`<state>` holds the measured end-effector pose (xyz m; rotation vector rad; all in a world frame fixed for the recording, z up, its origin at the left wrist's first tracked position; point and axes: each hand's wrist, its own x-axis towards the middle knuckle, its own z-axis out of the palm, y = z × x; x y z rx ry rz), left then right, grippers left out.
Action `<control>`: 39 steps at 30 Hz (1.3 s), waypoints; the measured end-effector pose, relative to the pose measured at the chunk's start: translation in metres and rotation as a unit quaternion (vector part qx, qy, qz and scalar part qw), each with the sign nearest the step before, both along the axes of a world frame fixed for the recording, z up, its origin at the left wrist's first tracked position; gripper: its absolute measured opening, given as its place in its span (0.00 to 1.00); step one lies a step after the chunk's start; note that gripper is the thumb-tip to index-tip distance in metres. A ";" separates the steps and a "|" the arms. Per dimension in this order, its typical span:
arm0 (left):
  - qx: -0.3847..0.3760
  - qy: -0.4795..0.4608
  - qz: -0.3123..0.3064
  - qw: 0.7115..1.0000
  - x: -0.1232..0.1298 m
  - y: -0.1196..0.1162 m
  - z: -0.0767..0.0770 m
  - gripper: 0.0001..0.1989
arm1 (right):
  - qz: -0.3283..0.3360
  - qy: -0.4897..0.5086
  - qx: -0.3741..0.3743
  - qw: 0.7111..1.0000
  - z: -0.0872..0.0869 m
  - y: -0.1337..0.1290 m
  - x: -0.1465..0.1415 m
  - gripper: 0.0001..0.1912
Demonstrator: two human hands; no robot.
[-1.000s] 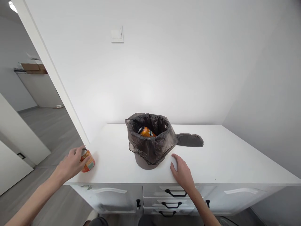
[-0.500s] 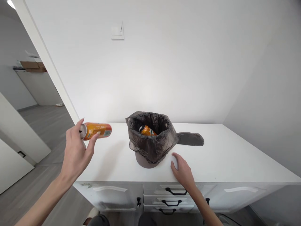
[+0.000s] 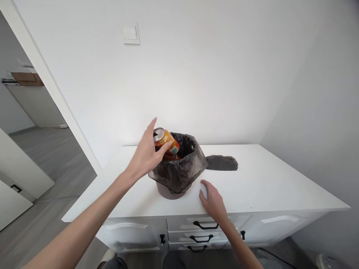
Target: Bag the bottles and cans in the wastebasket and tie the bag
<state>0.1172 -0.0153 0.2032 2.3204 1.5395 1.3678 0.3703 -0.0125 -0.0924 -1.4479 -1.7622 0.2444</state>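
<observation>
An orange can point(image 3: 167, 141) is gripped between the thumb and fingers of my left hand point(image 3: 150, 149), tilted over the mouth of the bin. The bin point(image 3: 169, 191) stands on the white cabinet top, lined with a dark translucent bag point(image 3: 182, 172) folded over its rim. Inside lies another orange can point(image 3: 171, 157), mostly hidden by the held one. My right hand point(image 3: 212, 200) rests at the cabinet top just right of the bin, fingers curved apart and holding nothing.
A folded dark bag piece point(image 3: 223, 163) lies right of the bin on the white cabinet top point(image 3: 269, 179). The wall point(image 3: 218, 74) rises behind. Drawers with black handles point(image 3: 205, 225) are below the front edge. A doorway is at the left.
My left hand has carried the can rightward from the left side to the bin's opening. My right hand stays beside the bin. The view has shifted slightly.
</observation>
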 end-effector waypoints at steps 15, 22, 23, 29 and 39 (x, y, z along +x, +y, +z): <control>0.059 -0.020 0.040 0.997 -0.017 0.042 -0.028 0.33 | 0.000 0.001 0.021 1.000 0.007 0.000 -0.002 0.21; 0.007 -0.138 0.193 0.971 -0.104 0.027 -0.100 0.36 | 0.000 -0.003 0.022 1.000 0.004 0.000 -0.001 0.21; -0.017 -0.114 0.207 0.972 -0.116 0.024 -0.117 0.37 | -0.002 -0.003 0.022 1.000 0.004 0.000 -0.001 0.21; -0.132 0.060 0.245 0.959 -0.158 0.009 -0.213 0.38 | -0.007 -0.003 0.016 1.000 0.003 0.002 -0.001 0.21; -0.205 0.228 0.243 0.920 -0.159 0.010 -0.244 0.39 | -0.022 -0.021 0.024 0.999 -0.003 0.006 0.000 0.24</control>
